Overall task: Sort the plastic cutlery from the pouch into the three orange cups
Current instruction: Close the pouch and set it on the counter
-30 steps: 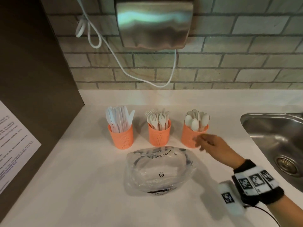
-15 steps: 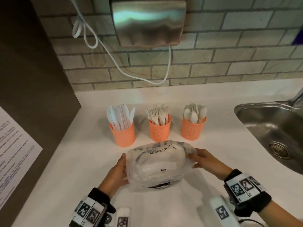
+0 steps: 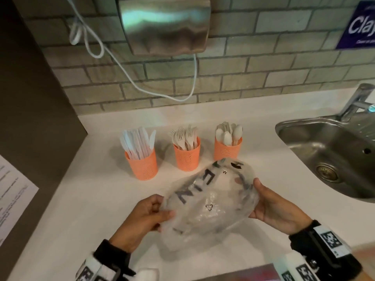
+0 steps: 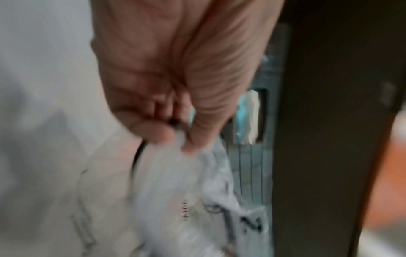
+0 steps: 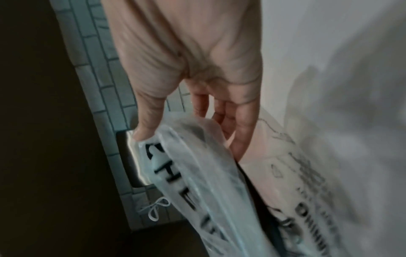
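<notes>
Head view. The clear crinkled plastic pouch with black lettering [image 3: 211, 201] is held just above the white desk [image 3: 81, 199], tilted, its far end toward 1 o'clock; the lettering is only partly legible and no contents can be made out through the film. The left hand [image 3: 142, 218], at 8 o'clock of the pouch, pinches its near-left edge between thumb and curled fingers; the left wrist view, heavily blurred, confirms the pinch. The right hand [image 3: 278, 209], at 3 o'clock of the pouch, grips the right edge, thumb on top and fingers beneath; in the right wrist view the fingers [image 5: 239, 132] lie fairly straight behind the film and the thumb presses its front. Both forearms are cut off by the lower frame edge.

At 12 o'clock of the pouch stand three orange perforated cups in a row: the left cup [image 3: 144, 167] holds white plastic knives [image 3: 138, 142], the middle cup [image 3: 187, 157] white forks [image 3: 185, 136], the right cup [image 3: 227, 150] white spoons [image 3: 229, 132]; the pouch hides the right cup's base. At 3 o'clock, a steel sink [image 3: 332, 157] is cut off by the frame.
</notes>
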A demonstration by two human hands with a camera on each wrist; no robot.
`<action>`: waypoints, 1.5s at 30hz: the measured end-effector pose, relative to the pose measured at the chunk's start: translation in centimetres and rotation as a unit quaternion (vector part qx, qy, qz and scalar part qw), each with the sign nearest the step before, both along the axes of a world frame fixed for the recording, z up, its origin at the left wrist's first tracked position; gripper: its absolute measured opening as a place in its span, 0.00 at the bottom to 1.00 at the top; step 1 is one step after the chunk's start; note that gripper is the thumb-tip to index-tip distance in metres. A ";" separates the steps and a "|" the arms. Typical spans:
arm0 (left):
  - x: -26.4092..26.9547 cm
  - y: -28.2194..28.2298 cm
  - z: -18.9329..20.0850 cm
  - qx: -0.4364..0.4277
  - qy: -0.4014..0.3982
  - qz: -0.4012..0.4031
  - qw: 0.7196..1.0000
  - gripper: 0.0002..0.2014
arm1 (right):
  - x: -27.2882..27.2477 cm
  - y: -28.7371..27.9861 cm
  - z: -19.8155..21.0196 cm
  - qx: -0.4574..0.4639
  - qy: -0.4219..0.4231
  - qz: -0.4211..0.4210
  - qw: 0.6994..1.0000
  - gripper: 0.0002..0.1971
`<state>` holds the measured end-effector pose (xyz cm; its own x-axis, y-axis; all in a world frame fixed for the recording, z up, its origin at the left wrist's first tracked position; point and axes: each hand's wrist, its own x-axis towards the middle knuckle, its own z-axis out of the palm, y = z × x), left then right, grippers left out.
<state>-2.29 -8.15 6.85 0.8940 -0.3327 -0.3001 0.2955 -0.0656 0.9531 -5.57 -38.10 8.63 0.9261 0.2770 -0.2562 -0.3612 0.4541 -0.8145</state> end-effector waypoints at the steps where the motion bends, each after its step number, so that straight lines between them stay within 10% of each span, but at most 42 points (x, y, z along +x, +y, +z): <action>1: -0.2 -0.3 0.2 0.048 -0.057 0.054 0.996 0.15 | -0.3 -0.3 0.1 -0.012 -0.010 -0.001 1.000 0.35; 6: -2.3 -2.3 0.2 0.324 -0.266 0.220 0.881 0.16 | -1.8 0.7 0.1 -0.243 -0.090 -0.003 0.966 0.40; 9: -3.1 -3.6 1.1 0.336 -0.298 0.283 0.848 0.20 | -2.8 1.7 -0.7 -0.426 -0.205 -0.182 0.862 0.16; 15: -2.5 -5.8 0.8 0.387 -0.228 0.323 0.833 0.22 | -2.3 0.0 -1.6 -0.613 -0.234 -0.275 0.703 0.19; 18: -3.3 -6.6 -0.5 0.327 -0.167 0.227 0.902 0.18 | -2.3 -1.3 -2.5 -0.651 -0.185 -0.160 0.719 0.15; 21: -5.1 -6.5 -1.0 0.205 -0.127 0.131 0.962 0.14 | -3.3 -3.2 -1.7 -0.506 -0.128 0.010 0.853 0.17; 24: -6.2 -5.7 -1.5 0.237 -0.188 0.124 0.945 0.17 | -4.2 -4.6 -0.7 -0.300 -0.090 0.012 0.949 0.12; 26: -6.8 -5.8 -1.5 0.285 -0.216 0.174 0.918 0.16 | -4.5 -4.5 -1.1 -0.364 -0.157 -0.084 0.914 0.13; 29: -7.4 -7.2 -1.3 0.383 -0.285 0.267 0.837 0.16 | -4.6 -3.4 -2.5 -0.598 -0.275 -0.202 0.725 0.18; 31: -7.5 -8.4 -1.4 0.410 -0.286 0.280 0.820 0.14 | -4.7 -2.6 -3.4 -0.653 -0.292 -0.193 0.671 0.15; 39: -8.2 -8.5 -4.9 0.552 -0.169 0.096 0.811 0.02 | -4.7 -3.9 -6.3 -0.751 -0.280 -0.006 0.598 0.15; 45: -9.0 -7.5 -5.5 0.521 -0.188 0.055 0.831 0.10 | -4.2 -5.2 -2.9 -0.678 -0.216 0.218 0.669 0.21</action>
<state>-11.33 -15.63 1.34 0.9976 0.0222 -0.0661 0.0481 -0.9055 0.4217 -9.73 -43.34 5.74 0.9021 0.3282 -0.2802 0.1820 -0.8781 -0.4426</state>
